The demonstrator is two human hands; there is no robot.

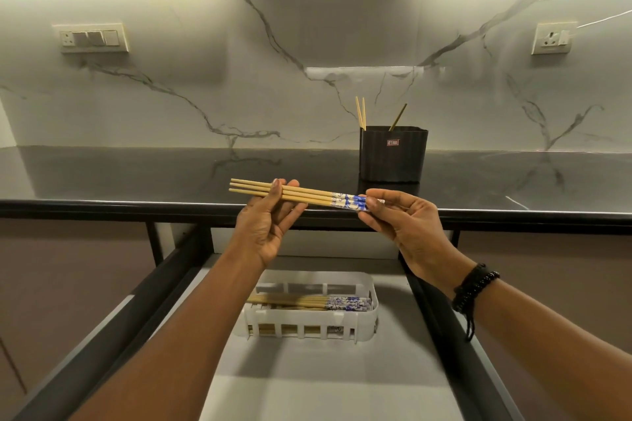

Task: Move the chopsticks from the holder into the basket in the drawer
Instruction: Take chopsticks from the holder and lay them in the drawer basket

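Chopsticks [301, 195] held level, long axis left-right, above basket [371, 309]; left hand [265, 225] pinches plain ends, right hand [402, 222] pinches patterned ends.

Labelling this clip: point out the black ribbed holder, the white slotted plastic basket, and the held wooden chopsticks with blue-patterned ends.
black ribbed holder [393, 157]: head view, middle of its front wall.
white slotted plastic basket [366, 323]: head view, front right corner wall.
held wooden chopsticks [307, 196]: head view, bare mid-shaft.
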